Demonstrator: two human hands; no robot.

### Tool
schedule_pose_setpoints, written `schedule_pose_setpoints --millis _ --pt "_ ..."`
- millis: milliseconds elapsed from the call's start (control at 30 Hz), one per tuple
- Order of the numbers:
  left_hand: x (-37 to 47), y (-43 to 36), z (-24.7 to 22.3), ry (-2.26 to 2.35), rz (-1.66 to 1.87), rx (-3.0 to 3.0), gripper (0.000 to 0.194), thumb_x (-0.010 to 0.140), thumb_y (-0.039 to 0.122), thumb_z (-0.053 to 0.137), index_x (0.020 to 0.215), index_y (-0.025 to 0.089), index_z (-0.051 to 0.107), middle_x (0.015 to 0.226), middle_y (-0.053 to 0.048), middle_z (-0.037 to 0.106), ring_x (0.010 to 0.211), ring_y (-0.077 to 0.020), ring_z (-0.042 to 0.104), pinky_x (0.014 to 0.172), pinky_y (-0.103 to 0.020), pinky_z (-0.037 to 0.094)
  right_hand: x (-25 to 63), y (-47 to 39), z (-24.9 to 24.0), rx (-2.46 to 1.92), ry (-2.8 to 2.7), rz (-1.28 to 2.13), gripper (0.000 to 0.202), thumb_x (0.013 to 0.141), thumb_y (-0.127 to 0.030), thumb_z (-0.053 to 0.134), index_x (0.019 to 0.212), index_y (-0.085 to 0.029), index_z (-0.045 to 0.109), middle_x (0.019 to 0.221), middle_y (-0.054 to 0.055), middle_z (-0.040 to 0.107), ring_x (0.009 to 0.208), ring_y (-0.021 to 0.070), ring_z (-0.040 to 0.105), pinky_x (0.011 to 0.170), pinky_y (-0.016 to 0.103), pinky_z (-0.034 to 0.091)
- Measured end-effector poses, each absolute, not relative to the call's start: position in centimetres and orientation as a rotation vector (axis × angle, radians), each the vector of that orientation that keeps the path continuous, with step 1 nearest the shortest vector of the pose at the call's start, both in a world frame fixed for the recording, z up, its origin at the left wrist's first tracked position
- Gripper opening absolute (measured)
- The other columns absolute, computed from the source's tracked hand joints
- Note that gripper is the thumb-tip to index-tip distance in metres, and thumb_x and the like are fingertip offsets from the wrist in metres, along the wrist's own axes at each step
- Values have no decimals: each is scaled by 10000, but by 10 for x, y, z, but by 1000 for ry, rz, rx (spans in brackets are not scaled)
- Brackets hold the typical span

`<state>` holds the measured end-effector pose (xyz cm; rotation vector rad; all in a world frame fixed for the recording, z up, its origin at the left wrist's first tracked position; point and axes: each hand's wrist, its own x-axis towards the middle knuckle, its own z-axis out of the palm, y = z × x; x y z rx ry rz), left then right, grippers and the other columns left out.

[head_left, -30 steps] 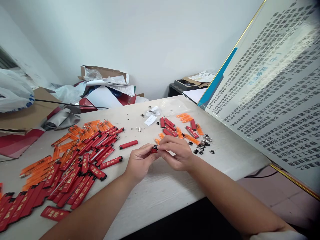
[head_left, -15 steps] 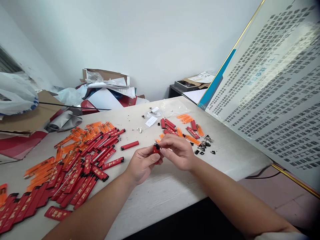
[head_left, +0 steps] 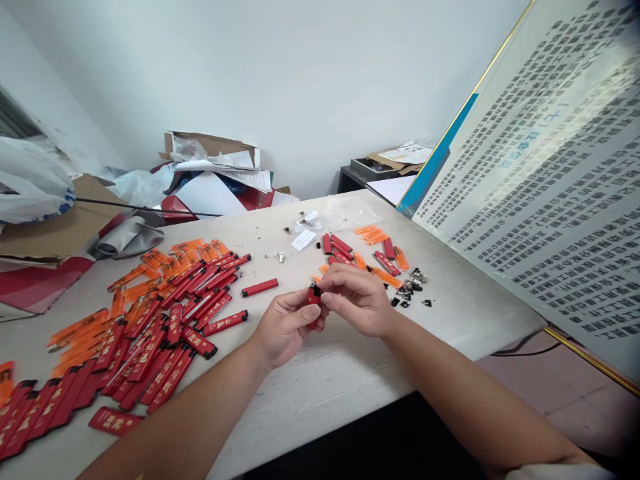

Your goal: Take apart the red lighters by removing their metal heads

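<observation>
My left hand is wrapped round a red lighter, which stands roughly upright with its black top showing. The fingers of my right hand are pinched together at the lighter's top; whatever they grip there is too small to make out. One red lighter lies alone left of my hands. Many red lighters and orange lighters are heaped on the left. Beyond my right hand lie a few more red and orange lighters beside small black and metal parts.
On the whitish table, a white paper slip and a clear plastic bag lie towards the back. A large printed board leans along the right. Cardboard boxes and plastic bags stand at the left.
The view has shifted slightly. Both hands remain together at the red lighter, whose black top now shows a little more clearly.
</observation>
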<state>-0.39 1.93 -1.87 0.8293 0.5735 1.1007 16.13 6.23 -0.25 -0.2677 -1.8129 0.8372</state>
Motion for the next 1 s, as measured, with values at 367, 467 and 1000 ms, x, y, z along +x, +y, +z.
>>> schedule_pose_setpoints --millis 367,467,1000 --pt "-3 23 -22 697 1207 931 186 693 243 813 851 158 767 724 -18 623 642 -88 520 604 -239 396 160 59 4 -494 -1903 754 88 878 -126 559 803 -161 589 734 23 558 631 104 532 541 240 442" --pt "-2 24 -23 726 1236 928 198 673 247 823 842 157 772 729 -22 632 649 -93 517 610 -244 401 160 58 4 -493 -1945 724 94 889 -119 526 813 -168 547 754 23 541 638 103 509 540 237 421" --pt "-2 23 -22 712 1254 875 211 661 235 830 849 154 775 749 -33 663 668 -96 526 641 -246 408 159 58 1 -505 -1943 842 109 922 -174 504 817 -177 533 779 26 536 675 120 528 550 246 428"
